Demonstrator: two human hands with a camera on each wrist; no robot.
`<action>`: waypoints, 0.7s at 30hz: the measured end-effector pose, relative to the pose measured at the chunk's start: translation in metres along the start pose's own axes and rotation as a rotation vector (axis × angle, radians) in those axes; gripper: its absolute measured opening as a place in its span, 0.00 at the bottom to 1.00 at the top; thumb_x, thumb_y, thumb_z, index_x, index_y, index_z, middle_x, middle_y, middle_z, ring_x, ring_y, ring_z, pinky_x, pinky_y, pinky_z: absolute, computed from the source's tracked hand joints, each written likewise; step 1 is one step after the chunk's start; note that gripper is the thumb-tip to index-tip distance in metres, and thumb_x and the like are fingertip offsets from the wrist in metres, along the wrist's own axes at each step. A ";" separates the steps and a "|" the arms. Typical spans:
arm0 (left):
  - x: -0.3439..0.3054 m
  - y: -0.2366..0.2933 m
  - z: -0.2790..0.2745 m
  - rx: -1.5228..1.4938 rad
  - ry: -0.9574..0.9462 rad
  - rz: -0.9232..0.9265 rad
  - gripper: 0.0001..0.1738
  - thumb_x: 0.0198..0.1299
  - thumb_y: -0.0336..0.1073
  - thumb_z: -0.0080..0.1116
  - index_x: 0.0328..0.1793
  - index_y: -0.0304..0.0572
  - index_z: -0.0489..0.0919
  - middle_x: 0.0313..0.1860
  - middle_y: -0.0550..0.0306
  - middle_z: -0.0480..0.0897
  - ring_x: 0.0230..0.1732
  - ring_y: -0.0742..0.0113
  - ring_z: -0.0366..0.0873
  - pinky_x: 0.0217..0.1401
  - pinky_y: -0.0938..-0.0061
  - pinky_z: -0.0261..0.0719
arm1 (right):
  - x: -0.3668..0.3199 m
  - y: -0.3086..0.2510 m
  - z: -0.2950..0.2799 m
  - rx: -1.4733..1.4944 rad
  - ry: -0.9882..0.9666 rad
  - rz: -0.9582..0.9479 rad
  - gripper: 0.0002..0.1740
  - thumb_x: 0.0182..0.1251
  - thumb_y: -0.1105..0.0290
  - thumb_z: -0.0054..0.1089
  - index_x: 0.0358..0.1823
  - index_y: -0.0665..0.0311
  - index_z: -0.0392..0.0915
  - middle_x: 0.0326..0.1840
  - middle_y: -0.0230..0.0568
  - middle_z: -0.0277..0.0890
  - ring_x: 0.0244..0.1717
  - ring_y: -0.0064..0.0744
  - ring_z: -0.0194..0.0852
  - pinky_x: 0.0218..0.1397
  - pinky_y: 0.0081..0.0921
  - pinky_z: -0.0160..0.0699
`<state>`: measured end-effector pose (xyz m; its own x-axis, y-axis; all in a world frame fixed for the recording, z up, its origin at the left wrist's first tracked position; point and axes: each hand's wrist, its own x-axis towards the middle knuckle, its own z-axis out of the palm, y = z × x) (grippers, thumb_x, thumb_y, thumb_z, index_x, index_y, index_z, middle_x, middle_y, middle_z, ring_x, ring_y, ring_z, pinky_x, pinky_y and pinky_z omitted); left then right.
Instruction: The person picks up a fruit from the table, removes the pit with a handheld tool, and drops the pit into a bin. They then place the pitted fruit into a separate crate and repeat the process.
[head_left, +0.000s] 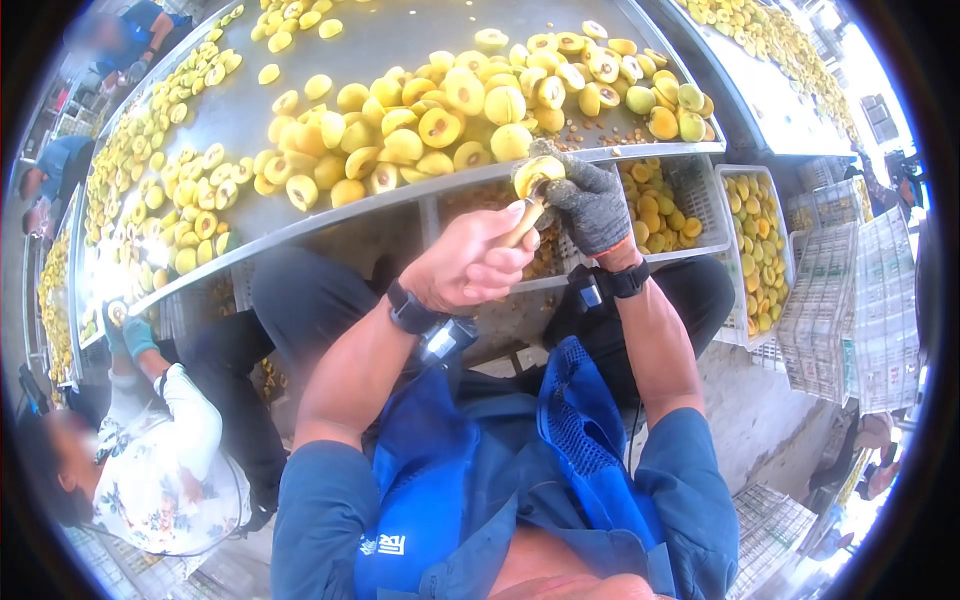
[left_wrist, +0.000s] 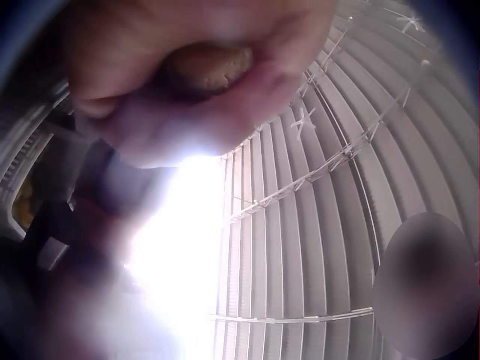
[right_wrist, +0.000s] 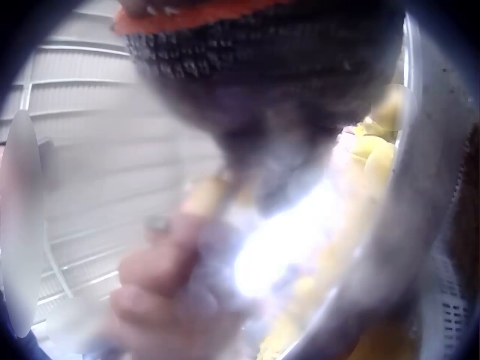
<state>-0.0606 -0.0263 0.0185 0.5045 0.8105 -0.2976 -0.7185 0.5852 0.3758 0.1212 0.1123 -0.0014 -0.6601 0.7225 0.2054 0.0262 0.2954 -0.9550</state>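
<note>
Fruit: yellow fruit half (head_left: 535, 172) pinched in the gloved right hand (head_left: 592, 205) grip, cut face turned to the tool, likely for coring.
Tool: wooden-handled scoop (head_left: 526, 222) fisted in the left hand (head_left: 470, 265), tip at the fruit.
Pile: halved fruit (head_left: 440, 125) on the surface (head_left: 230, 110), just beyond both grips.

Hard daylight fills the head view. The steel desk (head_left: 400, 40) shines, whites blow out towards 3 o'clock, and the fisheye bends everything into a black rim. Both wrist views flare white at centre. The left grip (left_wrist: 187, 75) at 11 o'clock and the right grip (right_wrist: 270, 67) at 12 are soft blurs.
</note>
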 end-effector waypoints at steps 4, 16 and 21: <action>0.005 -0.002 -0.013 -0.023 -0.093 0.005 0.23 0.82 0.52 0.45 0.47 0.38 0.74 0.20 0.70 0.64 0.11 0.82 0.56 0.10 0.84 0.59 | 0.005 0.012 -0.005 -0.236 0.091 -0.249 0.19 0.72 0.74 0.67 0.63 0.65 0.85 0.48 0.36 0.87 0.45 0.23 0.84 0.50 0.25 0.84; 0.025 -0.029 -0.023 1.537 0.738 0.459 0.23 0.73 0.46 0.59 0.37 0.27 0.79 0.31 0.27 0.81 0.38 0.28 0.79 0.41 0.49 0.76 | -0.009 0.045 -0.104 -1.037 0.503 -0.017 0.21 0.67 0.62 0.70 0.58 0.62 0.87 0.52 0.52 0.87 0.51 0.50 0.88 0.57 0.38 0.84; 0.023 -0.028 -0.012 1.571 0.736 0.416 0.26 0.72 0.50 0.55 0.39 0.29 0.81 0.34 0.26 0.83 0.41 0.27 0.82 0.47 0.44 0.79 | 0.000 0.043 -0.122 -1.164 0.577 -0.107 0.21 0.67 0.58 0.69 0.58 0.56 0.87 0.55 0.46 0.86 0.55 0.48 0.85 0.60 0.42 0.82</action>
<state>-0.0347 -0.0246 -0.0090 -0.1867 0.9772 -0.1009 0.5788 0.1924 0.7924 0.2144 0.2014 -0.0163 -0.2912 0.7383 0.6084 0.8169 0.5228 -0.2435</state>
